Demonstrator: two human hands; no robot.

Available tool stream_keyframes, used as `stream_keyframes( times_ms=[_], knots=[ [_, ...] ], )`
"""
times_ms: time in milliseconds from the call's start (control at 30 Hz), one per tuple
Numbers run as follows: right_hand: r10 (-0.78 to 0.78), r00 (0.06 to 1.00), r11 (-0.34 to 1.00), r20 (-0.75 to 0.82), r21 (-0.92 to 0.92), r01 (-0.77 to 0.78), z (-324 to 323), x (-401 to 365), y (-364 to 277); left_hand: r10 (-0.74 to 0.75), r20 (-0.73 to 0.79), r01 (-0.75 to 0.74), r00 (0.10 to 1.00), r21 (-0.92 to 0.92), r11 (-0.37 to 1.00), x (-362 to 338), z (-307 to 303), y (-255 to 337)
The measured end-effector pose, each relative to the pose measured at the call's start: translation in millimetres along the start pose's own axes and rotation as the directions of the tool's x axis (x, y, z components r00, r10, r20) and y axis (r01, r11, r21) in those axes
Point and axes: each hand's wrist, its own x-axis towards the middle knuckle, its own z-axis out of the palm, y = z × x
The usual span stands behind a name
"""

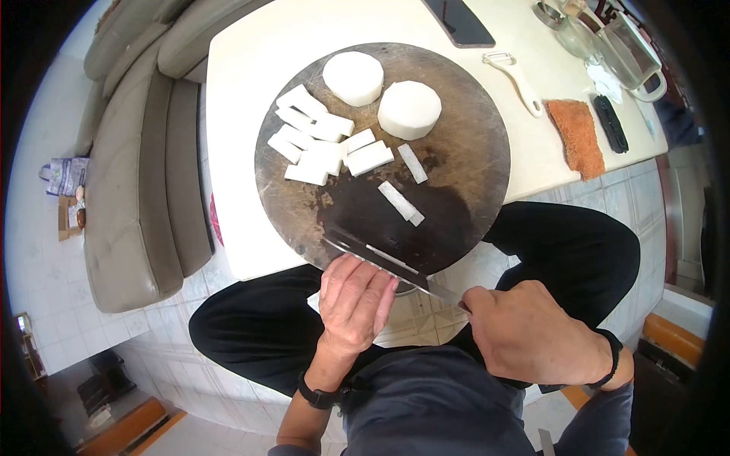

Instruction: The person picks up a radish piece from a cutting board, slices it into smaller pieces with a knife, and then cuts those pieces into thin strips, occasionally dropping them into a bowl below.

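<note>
A round dark wooden cutting board point(464, 152) lies on a white table point(243, 99). On it stand two thick white radish rounds point(353, 77) point(409, 109) and several white cut slabs point(319, 140), plus thin strips point(401, 202). My right hand point(532, 330) grips the handle of a cleaver point(376, 258) whose blade lies flat at the board's near edge. My left hand point(351, 304) rests with its fingertips on the blade's flat, fingers together.
A white peeler point(517, 77), an orange cloth point(576, 135), a dark phone point(459, 21) and a glass jug point(625, 52) lie at the table's far right. A grey sofa point(141, 175) stands left. My black-trousered legs are below the table.
</note>
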Motion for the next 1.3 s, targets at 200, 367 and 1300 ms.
stream_keyframes(
  times_ms=[200,367,1300],
  knots=[
    [-0.122,0.991,0.991,-0.049,-0.058,0.119,3.5,2.7,-0.6,-0.007,0.006,0.007,1.0,0.0,1.0,-4.5,1.0,-0.6],
    [-0.192,0.962,0.981,-0.193,-0.053,0.185,15.2,26.0,-6.4,0.018,-0.014,-0.018,1.0,0.006,1.0,-3.2,1.9,-0.7],
    [0.015,1.0,0.599,-0.008,0.801,-0.003,-14.5,22.1,22.9,-0.619,0.523,0.33,0.586,-0.851,-0.407,57.3,-9.7,26.5]
  ],
)
